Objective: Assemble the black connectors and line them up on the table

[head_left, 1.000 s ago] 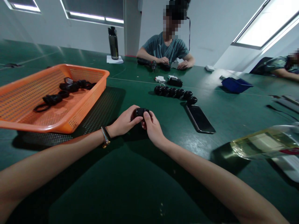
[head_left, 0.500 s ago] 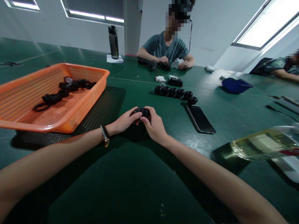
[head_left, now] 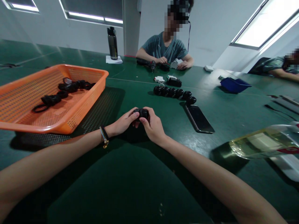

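Observation:
Between my two hands I hold a small black round part, grooved around its middle, just above the green table. Its exact kind I cannot make out. My left hand grips its left side, thumb on top. From the right, my right hand closes on it with thumb and fingers. Beyond my hands, several shiny black round parts stand in a row. An orange basket at the left holds several black rings and parts.
Right of my hands lie a phone and a bottle of yellowish liquid on its side. Farther off are a blue bin, a dark drinking bottle and a power drill. A co-worker sits opposite, handling small parts.
Both hands stay on the black part with almost no movement. The whole view has shifted very slightly.

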Demonstrator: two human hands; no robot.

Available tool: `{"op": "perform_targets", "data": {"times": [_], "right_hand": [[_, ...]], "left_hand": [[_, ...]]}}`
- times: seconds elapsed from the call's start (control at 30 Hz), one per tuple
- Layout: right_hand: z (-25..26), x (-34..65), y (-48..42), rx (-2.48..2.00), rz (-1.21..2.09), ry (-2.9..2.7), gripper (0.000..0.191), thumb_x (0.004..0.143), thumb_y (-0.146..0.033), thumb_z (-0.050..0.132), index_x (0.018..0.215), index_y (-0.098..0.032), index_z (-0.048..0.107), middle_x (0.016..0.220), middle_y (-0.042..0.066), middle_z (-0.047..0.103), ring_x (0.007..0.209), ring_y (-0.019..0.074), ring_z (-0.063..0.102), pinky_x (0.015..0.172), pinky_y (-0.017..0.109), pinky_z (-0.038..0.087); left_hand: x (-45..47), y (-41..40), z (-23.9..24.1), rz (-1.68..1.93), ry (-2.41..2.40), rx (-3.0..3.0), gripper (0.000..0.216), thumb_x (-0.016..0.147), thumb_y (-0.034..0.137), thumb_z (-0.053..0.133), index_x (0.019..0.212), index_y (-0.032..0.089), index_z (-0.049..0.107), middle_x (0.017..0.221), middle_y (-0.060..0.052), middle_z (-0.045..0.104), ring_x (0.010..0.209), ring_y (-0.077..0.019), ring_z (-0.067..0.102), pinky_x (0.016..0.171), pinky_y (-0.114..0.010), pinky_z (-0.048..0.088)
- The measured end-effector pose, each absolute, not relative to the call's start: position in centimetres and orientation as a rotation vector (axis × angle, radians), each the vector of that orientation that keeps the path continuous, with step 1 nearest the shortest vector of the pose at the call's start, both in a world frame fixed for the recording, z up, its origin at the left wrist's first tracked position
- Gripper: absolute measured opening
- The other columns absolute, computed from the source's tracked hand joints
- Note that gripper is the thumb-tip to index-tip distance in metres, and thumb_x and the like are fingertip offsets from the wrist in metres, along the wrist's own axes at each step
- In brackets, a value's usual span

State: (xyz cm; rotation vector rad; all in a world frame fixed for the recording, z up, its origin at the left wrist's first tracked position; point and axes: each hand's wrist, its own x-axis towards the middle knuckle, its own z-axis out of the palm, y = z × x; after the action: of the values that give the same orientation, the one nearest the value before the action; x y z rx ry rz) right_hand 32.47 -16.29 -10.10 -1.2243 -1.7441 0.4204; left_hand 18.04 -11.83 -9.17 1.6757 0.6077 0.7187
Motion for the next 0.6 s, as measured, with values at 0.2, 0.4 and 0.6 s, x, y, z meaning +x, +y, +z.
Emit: {"op": "perform_targets", "data": {"times": [0.2,0.4,0.6], "right_hand": [[-10.19,32.44,-16.33,-1.227,0.43,-1.723,0.044,0.082,-0.058,0.035,0.102,-0.02,0.046,0.084,0.005,0.056,0.07,0.0161,0.054,0.066,0.029,0.042],[-10.26,32.45,-16.31,-1.205,0.371,-1.734,0.047,0.082,-0.06,0.032,0.102,-0.02,0.046,0.088,0.007,0.057,0.074,0.0177,0.055,0.068,0.031,0.043],[-10.23,32.53,-16.33,-1.212,0.375,-1.747,0.046,0.082,-0.06,0.032,0.103,-0.021,0.045,0.09,0.007,0.057,0.075,0.0182,0.055,0.069,0.032,0.043]], "left_hand": [[18.13,-11.75,-9.4,0.704,0.64,1.699,0.043,0.075,0.059,0.045,0.081,0.017,0.04,0.06,0.005,0.043,0.053,-0.009,0.042,0.053,-0.023,0.035],[18.12,-11.76,-9.42,0.701,0.628,1.712,0.049,0.073,0.065,0.041,0.076,0.016,0.041,0.06,0.004,0.045,0.054,-0.0097,0.043,0.055,-0.024,0.036],[17.97,-11.71,-9.44,0.708,0.601,1.727,0.049,0.073,0.065,0.043,0.078,0.016,0.041,0.06,0.004,0.045,0.054,-0.0094,0.043,0.054,-0.024,0.035]]}}
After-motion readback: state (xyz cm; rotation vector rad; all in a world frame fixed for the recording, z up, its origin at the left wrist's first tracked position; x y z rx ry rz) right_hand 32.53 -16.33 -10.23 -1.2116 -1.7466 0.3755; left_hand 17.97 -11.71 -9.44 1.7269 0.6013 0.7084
